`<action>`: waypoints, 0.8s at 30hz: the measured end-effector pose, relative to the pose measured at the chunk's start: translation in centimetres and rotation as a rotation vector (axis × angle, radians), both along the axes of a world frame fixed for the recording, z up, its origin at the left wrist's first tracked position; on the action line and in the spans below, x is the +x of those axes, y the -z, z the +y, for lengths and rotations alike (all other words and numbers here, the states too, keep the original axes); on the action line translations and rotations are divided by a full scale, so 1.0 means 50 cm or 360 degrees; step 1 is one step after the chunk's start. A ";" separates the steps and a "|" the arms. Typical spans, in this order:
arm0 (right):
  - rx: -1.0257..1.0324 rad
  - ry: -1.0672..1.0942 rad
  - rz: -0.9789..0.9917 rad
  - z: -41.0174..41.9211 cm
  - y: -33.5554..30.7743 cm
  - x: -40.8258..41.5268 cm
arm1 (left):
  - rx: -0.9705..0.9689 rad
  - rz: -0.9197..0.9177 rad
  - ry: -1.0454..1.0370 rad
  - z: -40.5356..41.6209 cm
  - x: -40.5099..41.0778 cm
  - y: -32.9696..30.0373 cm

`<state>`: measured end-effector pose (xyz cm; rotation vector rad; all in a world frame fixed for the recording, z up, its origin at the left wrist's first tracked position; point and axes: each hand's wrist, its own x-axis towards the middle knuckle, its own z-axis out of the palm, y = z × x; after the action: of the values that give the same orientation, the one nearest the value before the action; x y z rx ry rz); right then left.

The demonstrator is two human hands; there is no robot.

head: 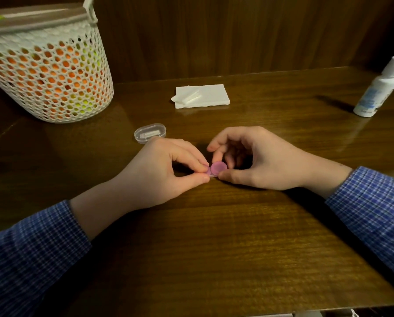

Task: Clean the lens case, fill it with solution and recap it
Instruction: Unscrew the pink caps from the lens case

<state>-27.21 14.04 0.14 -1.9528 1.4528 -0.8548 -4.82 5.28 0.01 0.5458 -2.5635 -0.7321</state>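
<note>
Head view, looking down on a dark wooden table (214, 236). Near the middle of the frame both hands meet on a small pink lens case (217, 169), held low over the tabletop. The left hand (166, 172) comes in from the lower left; its thumb and forefinger are curled and pinch the left end of the case, covering most of the left cap. The right hand (260, 163) comes in from the right; its thumb lies along the near edge of the case and its curled fingers arch over the far side, so the round pink cap on the right shows between them. Whether those fingertips touch the cap is hard to tell. Both caps look to be on the case.

Just beyond the left hand a small clear plastic box (150, 133) lies on the table, with something pale inside. Farther back, at upper centre, sits a folded white tissue (202, 96) with a small white piece lying on it. In the upper right a white bottle (378, 88) stands with its white cap on, well apart from the hands. The upper left holds a white mesh basket (52, 74) with orange and yellow-green showing through its holes. Both forearms wear blue checked sleeves (31, 248).
</note>
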 end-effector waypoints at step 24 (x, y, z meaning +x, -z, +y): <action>-0.0025 0.0093 0.0027 -0.002 0.008 0.000 | 0.0035 -0.0013 -0.0004 -0.001 0.001 0.000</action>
<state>-27.19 13.96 -0.25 -1.9422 1.5237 -0.8796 -4.78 5.24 0.02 0.5601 -2.5649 -0.7594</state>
